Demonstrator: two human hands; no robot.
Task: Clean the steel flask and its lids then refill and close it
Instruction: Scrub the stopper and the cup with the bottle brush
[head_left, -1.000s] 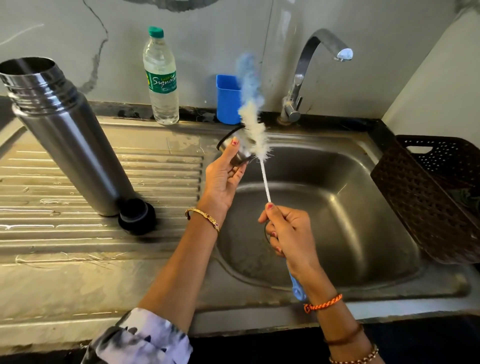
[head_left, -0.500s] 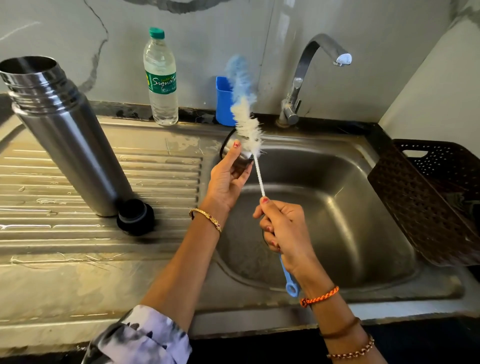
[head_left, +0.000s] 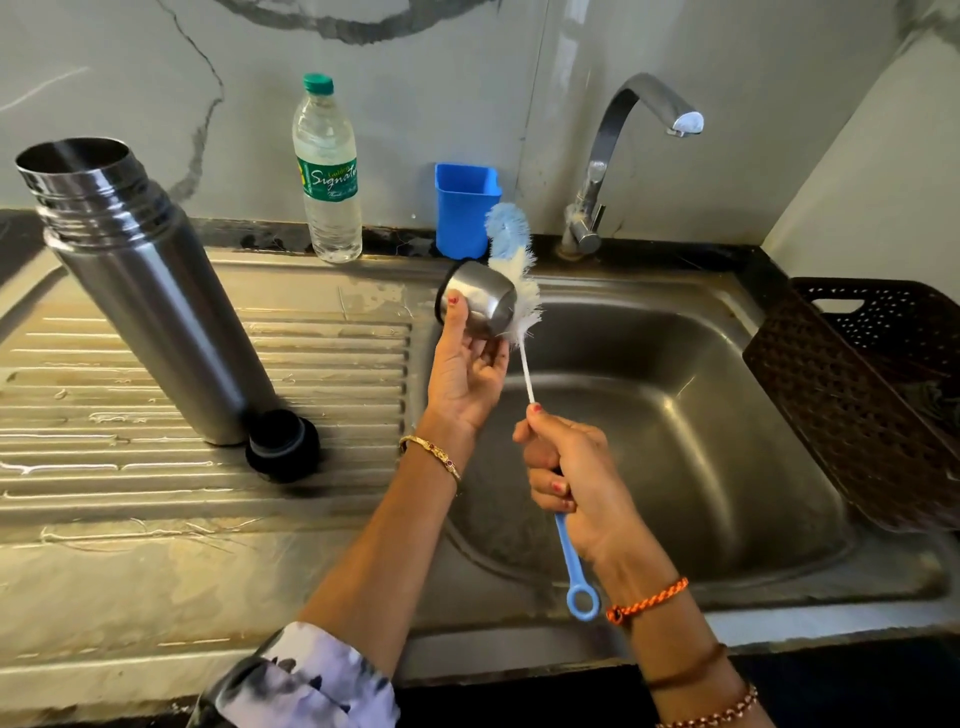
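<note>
Steel cup lid (head_left: 480, 304) being pinched by left hand (head_left: 465, 379) at frame centre | right hand (head_left: 571, 478) fisting brush (head_left: 517, 283) handle | risk: wet lid slipping into sink (head_left: 701, 415)

Back wall (head_left: 519, 62): pale grey marble-look slabs with dark veins, one vertical joint, a soft glare on the surface; a plain lighter side wall (head_left: 883, 156) meets it at right. Stainless steel sink (head_left: 701, 415) with a ribbed draining board (head_left: 156, 364) on its left, set in a dark tabletop (head_left: 675, 254). Curved chrome tap (head_left: 623, 156) behind the basin; brown perforated plastic basket (head_left: 857, 389) at the right edge.
</note>
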